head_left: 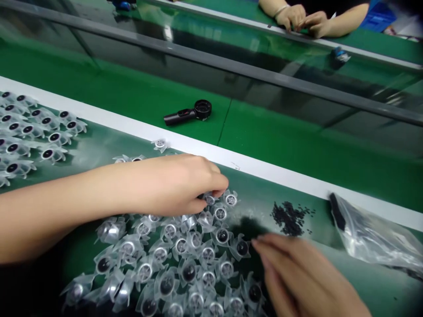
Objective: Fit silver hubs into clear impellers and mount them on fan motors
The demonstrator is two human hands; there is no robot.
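Note:
My left hand [180, 185] reaches across the green bench, fingers pinched on a small translucent fan impeller [209, 199] at the top of a pile of several impellers [185, 259]. My right hand [297, 277] hovers at the lower right of that pile, fingertips pressed together near an impeller with a black centre [242, 248]; whether it holds anything is unclear. A heap of tiny black parts [291, 216] lies just right of the pile.
More impellers [29, 132] lie in rows at far left. A clear plastic bag [373, 235] sits at right. A black handheld fan body [190, 113] lies on the green conveyor beyond a white strip. Another person's hands [302, 18] work at the top.

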